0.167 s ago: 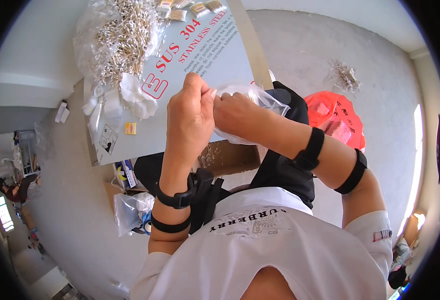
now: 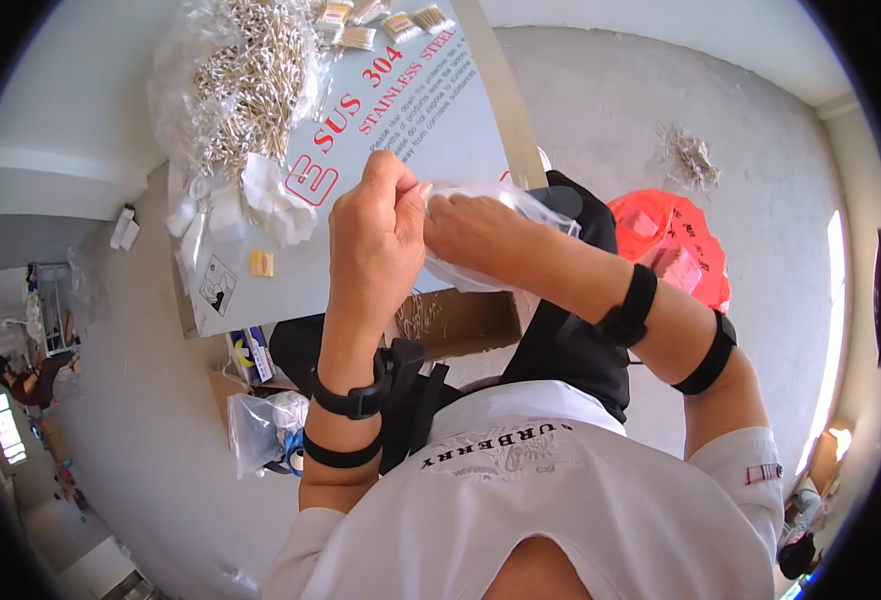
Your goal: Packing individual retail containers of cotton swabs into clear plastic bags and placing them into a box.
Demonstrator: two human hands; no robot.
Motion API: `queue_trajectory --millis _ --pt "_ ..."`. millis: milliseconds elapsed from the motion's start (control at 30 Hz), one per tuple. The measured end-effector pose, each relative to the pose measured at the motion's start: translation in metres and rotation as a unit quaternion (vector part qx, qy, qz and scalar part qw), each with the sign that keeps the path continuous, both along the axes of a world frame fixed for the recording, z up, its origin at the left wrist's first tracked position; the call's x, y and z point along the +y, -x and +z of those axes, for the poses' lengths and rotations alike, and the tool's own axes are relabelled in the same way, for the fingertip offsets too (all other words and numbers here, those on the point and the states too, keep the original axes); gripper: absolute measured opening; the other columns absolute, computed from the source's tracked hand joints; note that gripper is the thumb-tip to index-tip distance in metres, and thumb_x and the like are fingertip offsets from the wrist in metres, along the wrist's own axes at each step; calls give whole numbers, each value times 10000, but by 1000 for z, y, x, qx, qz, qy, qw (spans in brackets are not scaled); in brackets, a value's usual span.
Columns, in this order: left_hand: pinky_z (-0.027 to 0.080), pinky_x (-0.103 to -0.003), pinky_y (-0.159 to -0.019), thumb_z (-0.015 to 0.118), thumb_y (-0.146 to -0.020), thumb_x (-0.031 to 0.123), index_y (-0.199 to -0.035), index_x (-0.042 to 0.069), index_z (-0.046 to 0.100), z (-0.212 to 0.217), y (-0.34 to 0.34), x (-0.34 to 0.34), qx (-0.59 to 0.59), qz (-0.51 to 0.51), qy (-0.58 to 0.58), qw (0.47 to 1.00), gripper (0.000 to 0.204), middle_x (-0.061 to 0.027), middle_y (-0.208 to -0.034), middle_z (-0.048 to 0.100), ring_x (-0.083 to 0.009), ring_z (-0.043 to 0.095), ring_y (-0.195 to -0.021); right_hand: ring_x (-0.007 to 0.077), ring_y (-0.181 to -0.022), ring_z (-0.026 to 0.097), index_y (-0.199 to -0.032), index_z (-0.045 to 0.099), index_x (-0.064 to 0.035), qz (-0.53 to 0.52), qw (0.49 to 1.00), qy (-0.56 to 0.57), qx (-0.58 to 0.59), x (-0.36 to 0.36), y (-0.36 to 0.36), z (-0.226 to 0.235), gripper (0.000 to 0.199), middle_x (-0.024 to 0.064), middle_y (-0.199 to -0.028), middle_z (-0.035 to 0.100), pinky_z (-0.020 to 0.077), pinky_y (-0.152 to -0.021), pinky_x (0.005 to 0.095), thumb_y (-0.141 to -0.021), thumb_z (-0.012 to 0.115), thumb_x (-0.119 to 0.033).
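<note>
In front of me, over the near right part of the table, both my hands are closed close together at a clear plastic bag (image 2: 540,208). My left hand (image 2: 372,235) is curled, thumb pressed to the fingers at the bag's left edge. Beside it my right hand (image 2: 472,232) grips the bag with bent fingers; its fingertips are partly hidden. The rest of the bag spreads out behind and below the right hand. Farther left on the table lies a big heap of cotton swabs (image 2: 255,85) in an open clear bag, with crumpled white pieces (image 2: 278,195) by it.
The table (image 2: 360,175) has a printed grey-blue top. Small packs of swabs (image 2: 400,27) lie at its far edge, a yellow pack (image 2: 262,263) at near left. Below stands a cardboard box (image 2: 470,325). A red bag (image 2: 665,235) and loose swabs (image 2: 690,155) are on the floor.
Both hands and the bag have shifted very slightly toward me and left. The right fingers have turned a little, and both hands stay closed.
</note>
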State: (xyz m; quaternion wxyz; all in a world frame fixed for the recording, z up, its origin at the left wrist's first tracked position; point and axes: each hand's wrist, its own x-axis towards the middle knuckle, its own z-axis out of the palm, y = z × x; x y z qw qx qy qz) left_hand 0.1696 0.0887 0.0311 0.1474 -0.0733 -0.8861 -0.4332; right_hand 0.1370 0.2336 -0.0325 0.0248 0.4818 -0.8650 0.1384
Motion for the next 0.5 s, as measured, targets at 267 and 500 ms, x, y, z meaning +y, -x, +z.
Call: queue_trajectory --millis 267,500 --pt "380 -233 -484 659 -925 173 -811 25 514 8 30 -25 -141 -101 -156 972 237 4 -619 527 -67 490 -538 273 -869 659 -905 581 -6 33 981 -115 -154 22 7 52 118 140 -910 645 511 -683 367 -788 579 -24" --pt "483 -392 -914 710 -846 176 -1139 -34 560 -87 180 -80 59 -115 193 973 390 -186 -1139 616 -298 595 -1077 291 -679 621 -913 625 42 114 844 325 -411 109 20 104 157 128 -824 620 486 -574 354 -824 715 -51"
